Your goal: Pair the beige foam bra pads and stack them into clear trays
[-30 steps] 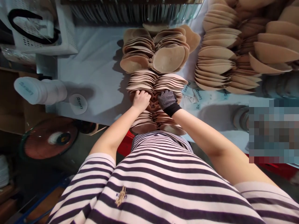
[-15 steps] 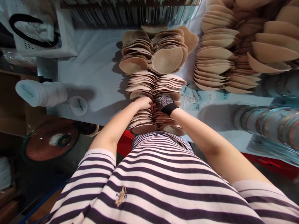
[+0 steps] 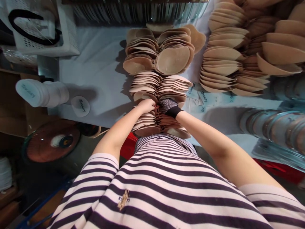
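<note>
A long row of beige stick-on bras (image 3: 145, 88), packed cup against cup in two columns, runs down the table in front of me. My left hand (image 3: 148, 106) is bare, its fingers closed at the middle line of the row, where the cups join. My right hand (image 3: 168, 106) wears a dark dotted glove and a black wristband. It meets the left at that same join, fingers curled on the bra's right side. The fingertips and the small clasp between them are mostly hidden. Nearer my body stand more bras (image 3: 146, 122), their cups upright.
Farther up lie looser bras (image 3: 172, 60). More stacked bras (image 3: 219, 66) fill the right back. Clear plastic cases (image 3: 274, 127) stand at right. Printed white oval sheets (image 3: 35, 92), a white basket (image 3: 69, 38) and a fan (image 3: 52, 141) are at left. A rack (image 3: 138, 14) crosses the back.
Both hands stay at the middle join with hardly any motion. The whole view has shifted slightly, with the table's things a little farther right.
</note>
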`<state>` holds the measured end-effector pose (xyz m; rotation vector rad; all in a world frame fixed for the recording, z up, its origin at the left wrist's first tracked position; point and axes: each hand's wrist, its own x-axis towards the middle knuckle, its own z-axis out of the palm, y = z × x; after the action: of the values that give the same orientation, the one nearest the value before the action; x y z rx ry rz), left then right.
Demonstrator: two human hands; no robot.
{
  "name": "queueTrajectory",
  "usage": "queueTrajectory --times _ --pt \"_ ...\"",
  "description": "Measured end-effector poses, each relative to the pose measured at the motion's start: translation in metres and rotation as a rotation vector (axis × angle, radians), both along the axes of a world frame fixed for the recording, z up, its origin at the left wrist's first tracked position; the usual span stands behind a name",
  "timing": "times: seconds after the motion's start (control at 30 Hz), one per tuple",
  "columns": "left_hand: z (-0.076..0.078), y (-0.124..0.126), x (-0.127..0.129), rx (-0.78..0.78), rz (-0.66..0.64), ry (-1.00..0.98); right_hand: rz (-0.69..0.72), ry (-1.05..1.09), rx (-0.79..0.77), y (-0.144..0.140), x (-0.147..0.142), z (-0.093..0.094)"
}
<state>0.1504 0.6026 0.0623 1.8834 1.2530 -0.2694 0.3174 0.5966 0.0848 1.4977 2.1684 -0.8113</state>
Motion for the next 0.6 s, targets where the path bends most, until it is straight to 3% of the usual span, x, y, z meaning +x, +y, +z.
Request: queueTrajectory --times 0.23,0.43,0.6 --pt "0.003 -0.005 0.010 -0.008 -0.018 0.091 -0.123 0.012 0.090 -0.016 -0.001 -0.002" --pt "0.021 -0.004 0.013 0.075 -0.114 0.249 0.007 -0.117 0.012 -0.005 0.000 0.018" --pt "0.031 -0.009 0.007 0.316 -0.070 0.110 0.165 -0.009 0.189 0.010 -0.004 0.030"
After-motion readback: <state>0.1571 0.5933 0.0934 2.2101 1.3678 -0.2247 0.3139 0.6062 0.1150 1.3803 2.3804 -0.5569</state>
